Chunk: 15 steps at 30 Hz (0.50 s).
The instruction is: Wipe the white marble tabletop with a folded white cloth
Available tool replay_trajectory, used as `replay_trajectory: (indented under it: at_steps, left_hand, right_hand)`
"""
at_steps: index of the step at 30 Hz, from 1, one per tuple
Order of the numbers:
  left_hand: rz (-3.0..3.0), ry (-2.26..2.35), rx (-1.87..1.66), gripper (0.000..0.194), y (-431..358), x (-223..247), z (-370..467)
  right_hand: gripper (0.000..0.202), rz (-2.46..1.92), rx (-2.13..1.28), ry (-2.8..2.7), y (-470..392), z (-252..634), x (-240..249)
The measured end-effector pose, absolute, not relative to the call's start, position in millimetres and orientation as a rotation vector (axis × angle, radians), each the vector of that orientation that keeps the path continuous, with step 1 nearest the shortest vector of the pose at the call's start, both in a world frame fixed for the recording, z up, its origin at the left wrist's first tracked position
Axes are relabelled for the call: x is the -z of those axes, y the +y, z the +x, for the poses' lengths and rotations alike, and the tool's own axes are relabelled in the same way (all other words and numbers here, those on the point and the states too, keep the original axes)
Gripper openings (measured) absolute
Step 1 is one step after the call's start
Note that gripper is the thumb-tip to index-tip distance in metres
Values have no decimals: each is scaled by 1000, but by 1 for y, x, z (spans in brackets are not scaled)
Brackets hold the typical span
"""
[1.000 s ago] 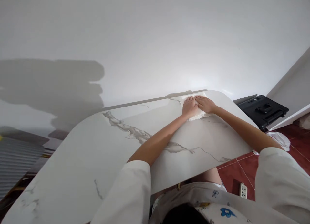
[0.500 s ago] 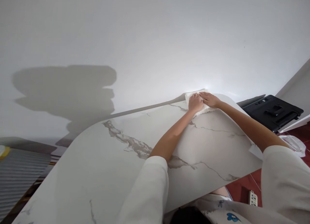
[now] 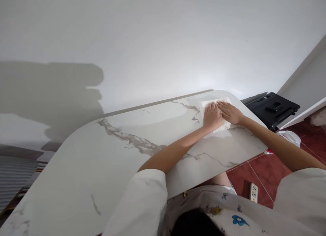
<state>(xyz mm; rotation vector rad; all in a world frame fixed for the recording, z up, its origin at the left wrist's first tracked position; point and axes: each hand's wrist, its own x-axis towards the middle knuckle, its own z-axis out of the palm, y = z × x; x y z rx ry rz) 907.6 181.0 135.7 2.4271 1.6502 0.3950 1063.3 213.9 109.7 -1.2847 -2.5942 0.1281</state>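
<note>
A white cloth (image 3: 206, 104) lies spread on the white marble-patterned tabletop (image 3: 107, 161), near its far right corner. My left hand (image 3: 213, 115) rests flat on the cloth, with its fingers pointing toward the wall. Beside it, my right hand (image 3: 230, 113) also lies flat on the cloth, fingers stretched out toward the left hand and touching or nearly touching it. Both palms press down from above, and neither hand grips the cloth. The part of the cloth beneath the hands is hidden.
A white wall (image 3: 158, 49) runs along the table's far edge. Right of the table are a black case (image 3: 273, 108) and a white plastic bag (image 3: 290, 138). A power strip (image 3: 253, 192) lies on the red tiled floor (image 3: 257, 169). Ribbed grey material (image 3: 16, 178) shows at left.
Both hands and the cloth have slid away from the wall-side edge, toward me on the tabletop. The hands stay flat on the cloth. My view has shifted somewhat to the right.
</note>
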Motion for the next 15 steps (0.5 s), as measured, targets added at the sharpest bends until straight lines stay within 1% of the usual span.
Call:
replay_trajectory:
  at_steps: [9, 15]
  left_hand:
    - [2359, 1596, -438, 53, 100, -146, 911]
    - [2258, 1541, -437, 55, 55, -149, 937]
  right_hand:
    - [54, -1278, -97, -2572, 123, 1071, -120]
    - [53, -1204, -140, -2612, 79, 1101, -128]
